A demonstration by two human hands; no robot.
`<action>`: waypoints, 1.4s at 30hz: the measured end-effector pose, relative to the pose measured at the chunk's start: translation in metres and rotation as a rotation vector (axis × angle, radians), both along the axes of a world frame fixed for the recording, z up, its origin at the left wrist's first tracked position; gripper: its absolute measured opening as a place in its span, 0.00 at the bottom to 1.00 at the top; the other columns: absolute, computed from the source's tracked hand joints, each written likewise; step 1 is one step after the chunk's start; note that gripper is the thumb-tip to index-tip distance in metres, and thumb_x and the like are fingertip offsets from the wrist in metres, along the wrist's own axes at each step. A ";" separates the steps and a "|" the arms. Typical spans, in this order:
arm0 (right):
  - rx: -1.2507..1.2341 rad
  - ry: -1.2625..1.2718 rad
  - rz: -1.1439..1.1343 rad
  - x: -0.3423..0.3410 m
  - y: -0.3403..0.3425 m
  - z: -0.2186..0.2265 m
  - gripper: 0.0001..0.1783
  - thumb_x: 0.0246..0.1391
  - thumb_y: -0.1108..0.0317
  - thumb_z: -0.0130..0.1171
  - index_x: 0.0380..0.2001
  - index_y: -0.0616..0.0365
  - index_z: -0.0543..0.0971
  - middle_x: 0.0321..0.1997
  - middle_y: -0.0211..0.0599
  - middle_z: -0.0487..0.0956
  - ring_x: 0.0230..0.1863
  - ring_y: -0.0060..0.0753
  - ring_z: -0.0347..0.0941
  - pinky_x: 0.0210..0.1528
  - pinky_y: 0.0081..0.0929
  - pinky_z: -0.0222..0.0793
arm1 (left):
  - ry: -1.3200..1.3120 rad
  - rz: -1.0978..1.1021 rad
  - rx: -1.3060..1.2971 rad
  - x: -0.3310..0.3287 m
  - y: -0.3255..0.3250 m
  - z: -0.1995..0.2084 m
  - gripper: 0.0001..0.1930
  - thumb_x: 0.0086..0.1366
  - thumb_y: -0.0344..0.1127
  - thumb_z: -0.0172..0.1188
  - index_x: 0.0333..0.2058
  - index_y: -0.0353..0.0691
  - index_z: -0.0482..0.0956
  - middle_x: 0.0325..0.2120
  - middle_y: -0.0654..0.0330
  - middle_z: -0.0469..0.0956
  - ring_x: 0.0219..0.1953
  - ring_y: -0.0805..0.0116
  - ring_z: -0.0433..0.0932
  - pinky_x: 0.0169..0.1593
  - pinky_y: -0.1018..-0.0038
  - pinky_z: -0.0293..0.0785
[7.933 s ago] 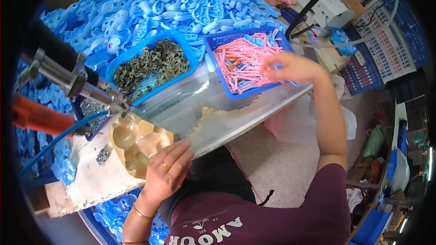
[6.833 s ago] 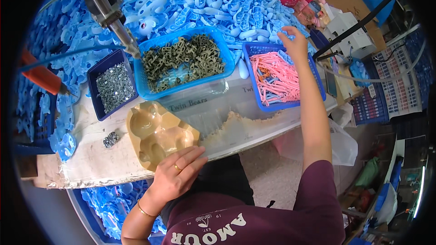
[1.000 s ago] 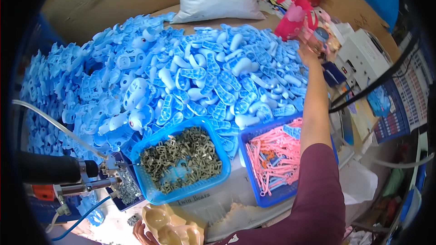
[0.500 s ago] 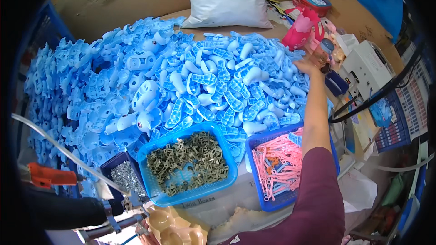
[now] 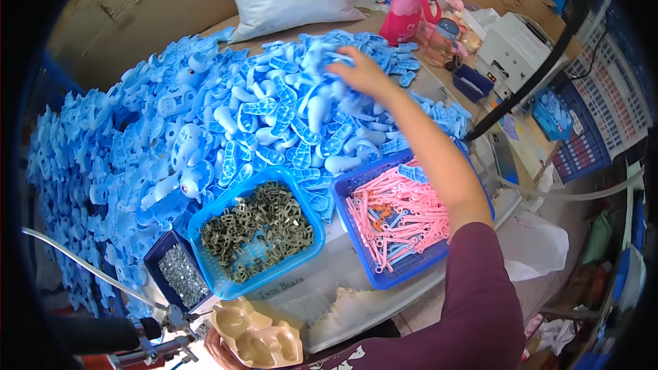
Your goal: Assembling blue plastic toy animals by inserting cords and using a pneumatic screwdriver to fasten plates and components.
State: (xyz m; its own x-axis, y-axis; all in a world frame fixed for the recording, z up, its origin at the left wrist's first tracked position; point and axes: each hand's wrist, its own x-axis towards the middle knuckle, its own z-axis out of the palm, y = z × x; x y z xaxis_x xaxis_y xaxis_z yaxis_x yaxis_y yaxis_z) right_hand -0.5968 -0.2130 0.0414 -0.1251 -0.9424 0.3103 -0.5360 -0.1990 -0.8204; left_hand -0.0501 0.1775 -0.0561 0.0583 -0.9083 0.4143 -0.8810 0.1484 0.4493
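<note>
My right hand [image 5: 363, 75] reaches over the heap of blue plastic toy parts [image 5: 274, 106], its fingers closed around a blurred clump of blue parts [image 5: 317, 60]. At the lower edge my left hand [image 5: 218, 349], partly cut off, grips the side of a tan moulded holder [image 5: 271, 348] with rounded hollows. Half-shell limb pieces and rounded limb parts fill the heap's middle. Larger hollow body shells [image 5: 75, 157] pile up at its left. A blue basket [image 5: 321, 233] of small brass-coloured metal clips stands in front of the heap.
A darker blue basket [image 5: 380, 284] holds pink and blue sticks. Silvery small pieces lie in a dark box [image 5: 154, 257]. A metal clamp [image 5: 154, 353] stands lower left. Behind are a white sack [image 5: 288, 0] and pink bag [image 5: 404, 17]; a white machine [image 5: 514, 44] is at right.
My right hand has moved left from the heap's far right edge to its upper middle, with blue parts now at its fingers. The view has shifted; the tan holder shows more fully.
</note>
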 end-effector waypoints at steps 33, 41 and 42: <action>0.404 0.112 -0.020 -0.091 -0.019 -0.025 0.42 0.62 0.35 0.47 0.65 0.59 0.70 0.69 0.45 0.68 0.70 0.41 0.62 0.71 0.33 0.53 | -0.024 0.030 0.119 0.017 0.005 -0.004 0.17 0.64 0.32 0.57 0.51 0.36 0.74 0.50 0.49 0.76 0.53 0.47 0.73 0.58 0.55 0.68; 0.160 0.167 0.153 0.025 -0.006 0.022 0.34 0.57 0.37 0.56 0.50 0.58 0.80 0.54 0.52 0.79 0.54 0.48 0.75 0.57 0.45 0.70 | -0.182 -0.055 -0.012 0.003 -0.002 0.007 0.23 0.63 0.38 0.60 0.54 0.34 0.72 0.50 0.48 0.75 0.52 0.47 0.73 0.58 0.55 0.68; -0.055 0.245 0.130 0.042 -0.007 0.017 0.35 0.57 0.36 0.56 0.51 0.59 0.80 0.54 0.53 0.79 0.54 0.51 0.75 0.57 0.46 0.70 | -0.152 -0.043 -0.002 0.014 0.000 -0.004 0.23 0.64 0.38 0.59 0.54 0.34 0.72 0.50 0.48 0.75 0.52 0.47 0.74 0.59 0.55 0.68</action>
State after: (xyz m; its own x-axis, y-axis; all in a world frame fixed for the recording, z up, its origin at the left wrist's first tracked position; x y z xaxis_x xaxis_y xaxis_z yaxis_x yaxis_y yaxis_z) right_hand -0.5543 -0.2205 0.0585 0.0813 -0.9264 0.3677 -0.6841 -0.3202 -0.6553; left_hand -0.0357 0.1771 -0.0605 -0.0436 -0.9077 0.4174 -0.9316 0.1879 0.3112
